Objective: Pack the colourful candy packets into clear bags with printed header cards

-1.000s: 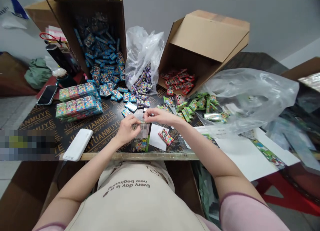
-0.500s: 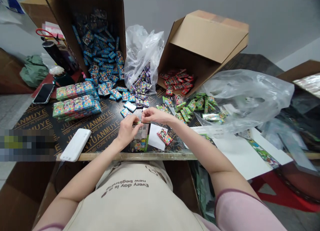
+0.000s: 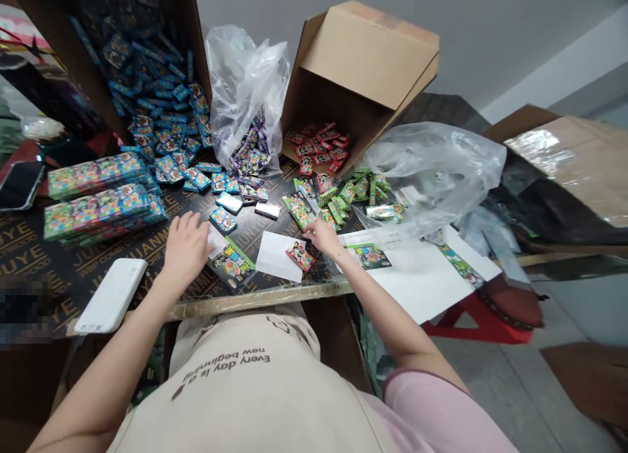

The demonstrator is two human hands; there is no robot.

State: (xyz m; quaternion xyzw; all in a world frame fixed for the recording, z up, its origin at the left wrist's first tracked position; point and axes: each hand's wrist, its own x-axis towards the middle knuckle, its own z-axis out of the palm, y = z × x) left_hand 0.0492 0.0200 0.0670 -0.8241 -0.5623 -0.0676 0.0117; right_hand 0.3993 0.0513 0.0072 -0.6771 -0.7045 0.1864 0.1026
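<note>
My left hand (image 3: 187,243) is open, its fingers spread over the dark table beside a flat green-and-black printed packet (image 3: 231,263). My right hand (image 3: 321,235) reaches to the near edge of the small green packs (image 3: 336,211); its fingers are bent together, and what they hold, if anything, is too small to name. Between the hands a red pack (image 3: 300,256) lies on a white paper (image 3: 275,253). Behind them are blue packs (image 3: 223,219) and purple packs (image 3: 254,152).
Stacked wrapped bundles (image 3: 98,204) and a white power bank (image 3: 112,296) sit at the left. Cardboard boxes (image 3: 367,54) with red and blue packs stand behind. A clear plastic bag (image 3: 441,171) and white sheets (image 3: 412,283) lie at the right.
My hands have parted, the left moving left and opening, the right moving to the green packs. The printed packet lies further left of the red pack and is turned. The view has shifted right.
</note>
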